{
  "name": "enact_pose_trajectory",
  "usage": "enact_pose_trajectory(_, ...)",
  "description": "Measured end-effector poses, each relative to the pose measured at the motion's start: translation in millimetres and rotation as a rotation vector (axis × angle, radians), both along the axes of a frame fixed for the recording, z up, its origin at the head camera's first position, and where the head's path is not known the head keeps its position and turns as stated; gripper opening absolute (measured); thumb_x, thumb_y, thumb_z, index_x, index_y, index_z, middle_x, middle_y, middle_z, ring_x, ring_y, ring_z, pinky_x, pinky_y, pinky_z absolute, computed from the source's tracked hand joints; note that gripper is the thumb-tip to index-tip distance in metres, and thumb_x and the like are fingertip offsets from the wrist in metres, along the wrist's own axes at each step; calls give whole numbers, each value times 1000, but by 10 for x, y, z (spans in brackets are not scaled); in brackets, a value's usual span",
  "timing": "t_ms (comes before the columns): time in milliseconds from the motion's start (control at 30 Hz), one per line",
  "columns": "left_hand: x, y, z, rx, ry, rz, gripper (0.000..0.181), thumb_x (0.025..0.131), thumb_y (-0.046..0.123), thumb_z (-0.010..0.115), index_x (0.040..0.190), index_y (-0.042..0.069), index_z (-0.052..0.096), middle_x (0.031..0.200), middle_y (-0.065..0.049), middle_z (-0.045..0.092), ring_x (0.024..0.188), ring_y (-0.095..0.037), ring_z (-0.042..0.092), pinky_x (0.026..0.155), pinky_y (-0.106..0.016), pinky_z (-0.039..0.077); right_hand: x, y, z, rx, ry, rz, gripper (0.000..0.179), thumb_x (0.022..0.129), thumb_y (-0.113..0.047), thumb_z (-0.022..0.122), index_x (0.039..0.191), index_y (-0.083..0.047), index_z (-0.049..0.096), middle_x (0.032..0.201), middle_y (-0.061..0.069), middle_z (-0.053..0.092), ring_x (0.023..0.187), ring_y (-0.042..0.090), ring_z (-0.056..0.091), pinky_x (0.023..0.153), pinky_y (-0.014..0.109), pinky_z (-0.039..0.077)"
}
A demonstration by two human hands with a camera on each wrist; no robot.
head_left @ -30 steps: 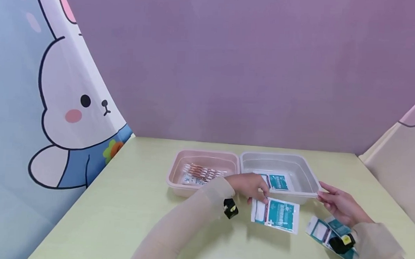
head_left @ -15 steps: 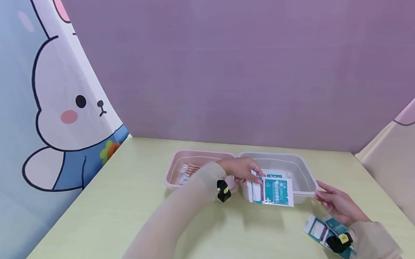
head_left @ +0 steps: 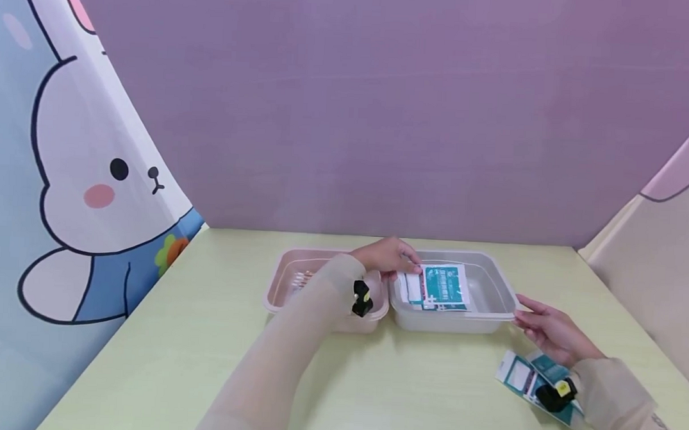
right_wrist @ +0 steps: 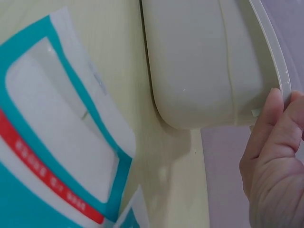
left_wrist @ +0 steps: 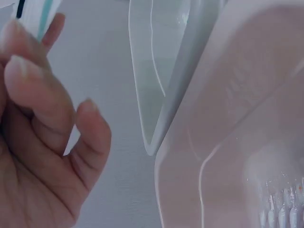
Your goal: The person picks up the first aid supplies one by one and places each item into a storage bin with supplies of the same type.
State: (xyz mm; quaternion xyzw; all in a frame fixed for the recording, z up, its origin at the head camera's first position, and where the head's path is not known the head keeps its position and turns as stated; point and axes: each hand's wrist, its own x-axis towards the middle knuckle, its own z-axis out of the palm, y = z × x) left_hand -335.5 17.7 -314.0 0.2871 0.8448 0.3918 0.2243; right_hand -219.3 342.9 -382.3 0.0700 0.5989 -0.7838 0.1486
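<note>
My left hand (head_left: 386, 255) pinches a flat teal-and-white packet (head_left: 445, 283) by its left edge, over the light grey plastic bin (head_left: 493, 305). Part of another packet (head_left: 416, 300) shows beneath it inside that bin. In the left wrist view, only a corner of the held packet (left_wrist: 38, 19) appears above the curled fingers. On the opposite side, my right hand (head_left: 555, 330) grips the bin's right rim between thumb and fingers, as the right wrist view shows at the rim (right_wrist: 278, 61). Two teal-and-white packets (head_left: 522, 380) lie overlapping on the table below the right wrist.
Left of the grey bin stands a pink bin (head_left: 280, 283), close against it, holding several clear-wrapped cotton swabs (head_left: 301, 279). My left forearm crosses over part of it. A purple backdrop (head_left: 347, 144) rises behind the pale yellow table (head_left: 406, 384).
My left hand has carried the packet back and up, from in front of the grey bin to over it. The right hand keeps its grip on the rim. The head view has shifted slightly.
</note>
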Motion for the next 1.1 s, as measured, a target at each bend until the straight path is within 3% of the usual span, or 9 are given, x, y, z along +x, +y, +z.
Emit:
enact_pose_trajectory(100, -30, -4, -3, -11, 20, 26, 18, 92, 19, 66, 106, 10, 70, 62, -1, 54, 44, -10, 42, 44, -23, 38, -9, -31, -3, 11, -8, -6, 33, 97, -8, 56, 92, -36, 73, 86, 1, 68, 76, 10, 64, 62, 15, 46)
enact_pose_trajectory(267, -60, 19, -37, -6, 66, 76, 14, 92, 21, 65, 101, 10, 71, 77, 0, 59, 48, -13, 44, 45, -26, 38, 2, -74, -25, 25, -19, -14, 34, 97, -8, 56, 92, -37, 72, 87, 2, 67, 76, 11, 63, 63, 15, 46)
enact_pose_trajectory(567, -70, 122, -159, 55, 130, 263, 13, 88, 27, 71, 86, 14, 73, 94, 2, 65, 54, -17, 53, 46, -24, 36, 67, -79, -21, 30, -35, -12, 35, 98, -9, 54, 92, -37, 73, 87, 1, 68, 76, 11, 64, 63, 15, 47)
enact_pose_trajectory(700, -73, 155, -152, 61, 108, 317, 13, 87, 28, 72, 83, 16, 74, 85, 4, 64, 53, -17, 51, 46, -24, 36, 69, -75, -2, 33, -36, -7, 35, 98, -9, 53, 92, -38, 73, 89, 1, 68, 77, 11, 64, 64, 16, 47)
enact_pose_trajectory(867, -54, 159, -124, 24, 76, 312, 12, 88, 25, 71, 92, 14, 74, 65, -3, 59, 49, -15, 48, 44, -26, 38, 44, -81, -8, 13, -29, -5, 36, 98, -7, 52, 92, -36, 73, 88, 2, 68, 76, 12, 64, 63, 16, 47)
enact_pose_trajectory(1100, -31, 136, -149, -72, 85, 275, 11, 93, 21, 65, 92, 11, 71, 63, -3, 59, 49, -16, 43, 47, -24, 39, 11, -111, -33, 11, -34, 4, 35, 98, -7, 53, 93, -35, 73, 88, 2, 68, 76, 12, 64, 63, 16, 47)
